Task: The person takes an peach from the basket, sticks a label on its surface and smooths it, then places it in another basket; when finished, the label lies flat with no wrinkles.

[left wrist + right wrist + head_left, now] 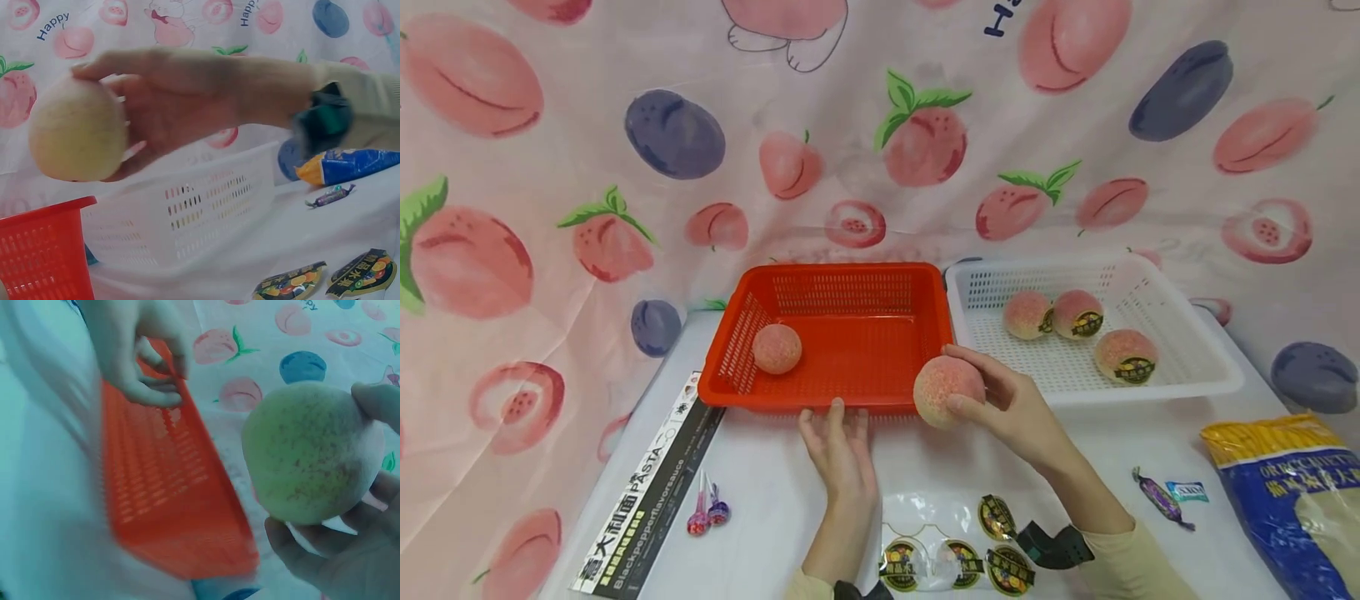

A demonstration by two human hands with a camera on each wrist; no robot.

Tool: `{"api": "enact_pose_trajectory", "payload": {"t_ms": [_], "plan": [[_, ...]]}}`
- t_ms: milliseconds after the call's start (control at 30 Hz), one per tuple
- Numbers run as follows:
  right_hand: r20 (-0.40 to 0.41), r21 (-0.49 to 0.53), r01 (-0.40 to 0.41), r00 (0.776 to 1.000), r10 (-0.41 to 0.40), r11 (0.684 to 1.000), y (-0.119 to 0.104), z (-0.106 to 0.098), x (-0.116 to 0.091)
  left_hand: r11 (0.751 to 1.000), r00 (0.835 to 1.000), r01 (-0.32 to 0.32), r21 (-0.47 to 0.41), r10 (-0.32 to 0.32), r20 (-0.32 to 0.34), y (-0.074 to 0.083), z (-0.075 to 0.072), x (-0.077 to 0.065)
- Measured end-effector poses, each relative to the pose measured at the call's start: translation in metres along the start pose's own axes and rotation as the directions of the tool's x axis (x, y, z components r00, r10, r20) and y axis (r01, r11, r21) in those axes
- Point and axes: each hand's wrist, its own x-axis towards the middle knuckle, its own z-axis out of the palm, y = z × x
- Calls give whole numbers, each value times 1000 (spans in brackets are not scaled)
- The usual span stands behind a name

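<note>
My right hand (1011,404) grips a pink and pale yellow peach (946,393) at the front right corner of the red basket (850,393). No sticker shows on this peach in any view. At the front of the red basket, my left hand (842,467) has its fingertips at the rim, palm up and fingers loosely extended. One peach (777,348) lies inside the red basket, on the left. The white basket (1195,392) stands to its right, with peaches (1126,356) bearing black and gold stickers inside.
A sticker sheet (925,512) lies in front of my hands. A pasta box (647,492) and lollipops (698,518) are at the left. Wrapped candies (1161,500) and a blue and yellow bag (1292,500) lie at the right. A fruit-print cloth (850,108) hangs behind.
</note>
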Motion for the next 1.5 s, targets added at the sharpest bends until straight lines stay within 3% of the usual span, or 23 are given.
{"api": "enact_pose_trajectory", "payload": {"t_ms": [233, 333, 467, 667, 767, 900, 1000, 1100, 1200, 1267, 1333, 1400, 1500], "plan": [[119, -28, 99, 988, -95, 995, 15, 4, -36, 1000, 1000, -5, 12, 5, 13, 1, 4, 2], [158, -31, 69, 985, -63, 997, 26, 5, -42, 1000, 1000, -9, 8, 8, 18, 1, 5, 2], [182, -55, -29, 983, 39, 998, 44, 5, -48, 1000, 1000, 0, 11, 0, -5, 1, 3, 1], [107, -87, -128, 985, 137, 988, 64, 4, -50, 999, 1000, 11, 44, -10, -19, -2, 1, -1], [44, -89, -163, 985, 168, 983, 71, 6, -47, 999, 1000, 7, 53, -6, -20, -4, 0, 2], [21, -75, -188, 982, 190, 979, 79, 11, -41, 998, 1000, 4, 56, -3, -15, -3, -4, 4], [27, -92, -209, 977, 212, 974, 84, 13, -38, 993, 998, 46, 106, -49, 29, 0, -8, 4], [35, -142, -210, 975, 217, 967, 84, 11, -37, 968, 987, 111, 225, -135, 91, 2, -12, 5], [53, -171, -192, 978, 203, 966, 82, 7, -37, 910, 969, 136, 391, -205, 139, 4, -17, 5], [59, -171, -174, 981, 186, 970, 81, 1, -39, 835, 952, 100, 542, -238, 192, 4, -21, 5], [32, -178, -173, 983, 182, 969, 80, -6, -44, 730, 917, 3, 684, -274, 289, 3, -24, 4], [-12, -204, -196, 980, 198, 959, 80, -15, -52, 599, 851, -155, 785, -323, 414, 2, -28, 4], [-14, -225, -224, 974, 227, 948, 82, -25, -66, 403, 713, -409, 819, -419, 563, 3, -34, 5]]}}
